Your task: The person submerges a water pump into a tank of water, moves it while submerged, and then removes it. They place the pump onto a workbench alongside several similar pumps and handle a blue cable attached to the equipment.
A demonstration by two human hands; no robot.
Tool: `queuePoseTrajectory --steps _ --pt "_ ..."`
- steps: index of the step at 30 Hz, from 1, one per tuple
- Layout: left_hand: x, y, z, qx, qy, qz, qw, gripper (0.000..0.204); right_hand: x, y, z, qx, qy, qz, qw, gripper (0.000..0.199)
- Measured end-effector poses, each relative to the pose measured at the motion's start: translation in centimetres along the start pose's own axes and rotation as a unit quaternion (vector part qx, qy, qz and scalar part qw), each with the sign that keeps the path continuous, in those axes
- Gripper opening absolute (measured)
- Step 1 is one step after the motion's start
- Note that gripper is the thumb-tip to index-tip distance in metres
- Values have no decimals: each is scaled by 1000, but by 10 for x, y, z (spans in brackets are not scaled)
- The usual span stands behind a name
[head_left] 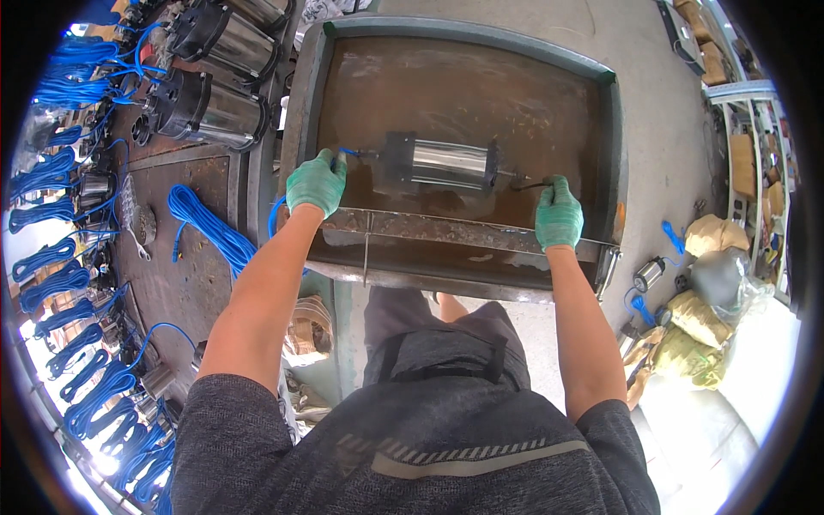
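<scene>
Left hand (316, 184): green-gloved, grip closed around a blue lead (348, 152) beside the motor's left end.
Right hand (560, 213): green-gloved, grip closed around a dark rod (532, 184); contact with the shaft (508, 174), cannot tell.
Motor (451, 161): silver with black ends, lying between the hands inside the metal tank (472, 30).
Table (184, 296): left of the tank, carrying coiled cable (215, 227).

my two green-gloved hands (316, 185) (559, 214), one black-ended silver cylinder (451, 162) in one grey-rimmed rectangular metal tank (463, 86), more than ten coiled blue cables (213, 228) at my left
</scene>
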State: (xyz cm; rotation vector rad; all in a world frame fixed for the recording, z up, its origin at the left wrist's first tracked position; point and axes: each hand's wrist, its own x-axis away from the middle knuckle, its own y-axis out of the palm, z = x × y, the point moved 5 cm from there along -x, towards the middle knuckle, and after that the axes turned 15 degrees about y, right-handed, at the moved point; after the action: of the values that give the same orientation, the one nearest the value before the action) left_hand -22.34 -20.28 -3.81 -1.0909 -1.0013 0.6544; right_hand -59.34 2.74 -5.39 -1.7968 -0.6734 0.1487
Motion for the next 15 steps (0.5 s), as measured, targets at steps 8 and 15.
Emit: queuePoseTrajectory --steps 8,15 --pt "-1 2 -1 8 3 -3 1000 45 -2 2 2 2 -1 12 1000 26" --pt "0 -1 1 2 -1 -8 1000 45 1 -1 -1 -4 1 3 1000 25"
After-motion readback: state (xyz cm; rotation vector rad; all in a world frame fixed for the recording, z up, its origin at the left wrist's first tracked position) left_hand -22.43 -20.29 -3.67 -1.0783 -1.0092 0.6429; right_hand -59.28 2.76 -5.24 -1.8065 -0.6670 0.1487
